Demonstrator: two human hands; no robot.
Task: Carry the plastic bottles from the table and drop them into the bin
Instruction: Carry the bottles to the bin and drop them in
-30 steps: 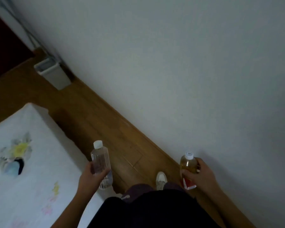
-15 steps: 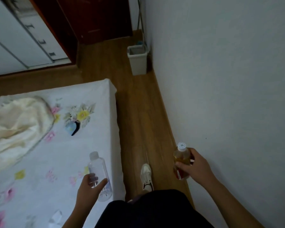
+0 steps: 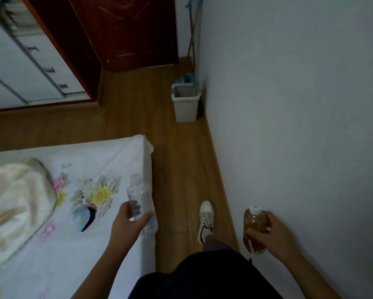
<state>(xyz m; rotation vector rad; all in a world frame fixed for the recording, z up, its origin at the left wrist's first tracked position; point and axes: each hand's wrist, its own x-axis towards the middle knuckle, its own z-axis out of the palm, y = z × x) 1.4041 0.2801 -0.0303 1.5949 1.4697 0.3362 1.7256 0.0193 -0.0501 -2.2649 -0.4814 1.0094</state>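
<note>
- The left hand [image 3: 127,222] is curled round a clear plastic bottle [image 3: 140,201] with a pale cap, holding it upright over the edge of the bed [image 3: 108,156].
- The right hand [image 3: 273,233] grips a second bottle [image 3: 254,224] of amber liquid with a white cap and a red label, close to the wall [image 3: 299,126].
- The bin [image 3: 186,110], pale and open-topped, stands on the wooden floor [image 3: 177,169] against the wall, well ahead of both hands.
- A white shoe [image 3: 206,220] is planted on the floor between the bed and the wall.
- A cream blanket [image 3: 13,201] lies on the flowered sheet.
</note>
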